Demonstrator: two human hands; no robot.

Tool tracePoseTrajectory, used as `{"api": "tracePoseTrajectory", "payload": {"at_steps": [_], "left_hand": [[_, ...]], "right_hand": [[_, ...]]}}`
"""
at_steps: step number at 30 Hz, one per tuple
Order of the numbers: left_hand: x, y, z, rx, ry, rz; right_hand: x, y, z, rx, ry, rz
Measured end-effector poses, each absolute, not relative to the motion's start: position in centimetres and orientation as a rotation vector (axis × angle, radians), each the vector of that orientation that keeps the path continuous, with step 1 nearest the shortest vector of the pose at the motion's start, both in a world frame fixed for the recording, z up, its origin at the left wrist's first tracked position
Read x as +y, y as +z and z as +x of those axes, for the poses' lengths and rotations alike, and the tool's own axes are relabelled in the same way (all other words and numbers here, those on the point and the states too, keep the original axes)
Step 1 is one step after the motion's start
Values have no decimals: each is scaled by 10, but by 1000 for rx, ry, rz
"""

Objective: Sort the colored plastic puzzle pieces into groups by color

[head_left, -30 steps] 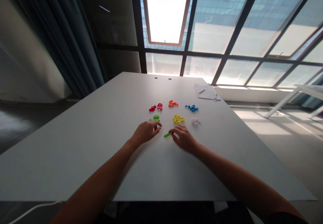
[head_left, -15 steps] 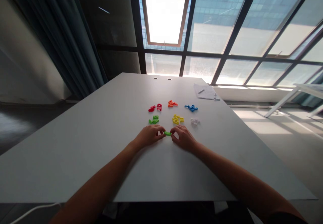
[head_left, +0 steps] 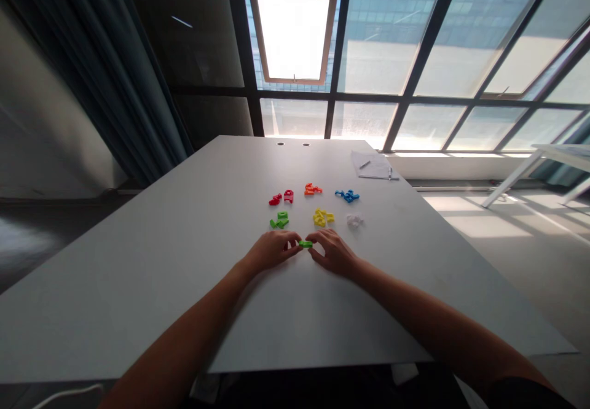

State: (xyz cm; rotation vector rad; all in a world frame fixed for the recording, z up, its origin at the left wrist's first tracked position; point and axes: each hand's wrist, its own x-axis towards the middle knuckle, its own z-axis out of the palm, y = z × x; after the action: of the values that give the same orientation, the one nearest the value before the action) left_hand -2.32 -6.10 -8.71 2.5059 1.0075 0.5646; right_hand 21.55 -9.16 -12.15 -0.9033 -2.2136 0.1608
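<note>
A small bright green plastic piece [head_left: 305, 244] is held low over the white table, between my two hands. The fingertips of my left hand [head_left: 275, 250] pinch its left end. On its right end, the thumb and forefinger of my right hand [head_left: 332, 253] are closed about it. Just beyond my left hand lies a small group of green plastic pieces [head_left: 279, 220]. Past my right fingers is a pile of yellow pieces [head_left: 322, 217], with whitish pieces [head_left: 354, 220] to its right. The exact shape of the held piece is too small to make out.
Farther back on the white table [head_left: 152, 286] lie red pieces [head_left: 275, 199], orange pieces [head_left: 313, 189] and blue pieces [head_left: 347, 196]. Paper sheets [head_left: 371, 164] with pens rest near the right edge. Large windows stand behind the table, and a dark curtain [head_left: 138, 89] hangs at left.
The view has shifted slightly. My right fingers have moved a little over the green piece's right end, while my left hand keeps its pinch.
</note>
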Motion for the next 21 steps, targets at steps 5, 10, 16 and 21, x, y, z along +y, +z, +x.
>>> {"api": "tracePoseTrajectory", "payload": {"at_steps": [5,10,16,21], "left_hand": [[-61,-87,-22,1018,591,2507],[-60,-84,-24,1058,792,2500],[-61,-81,-26,1051,895,2509],[-62,-80,-25,1011,866,2534]], "right_hand": [[-91,-121,216,-2195,142,-893],[-92,-118,216,-2076,97,-888],[-91,-119,217,-2022,76,-885],[-92,-117,217,-2025,76,-915]]}}
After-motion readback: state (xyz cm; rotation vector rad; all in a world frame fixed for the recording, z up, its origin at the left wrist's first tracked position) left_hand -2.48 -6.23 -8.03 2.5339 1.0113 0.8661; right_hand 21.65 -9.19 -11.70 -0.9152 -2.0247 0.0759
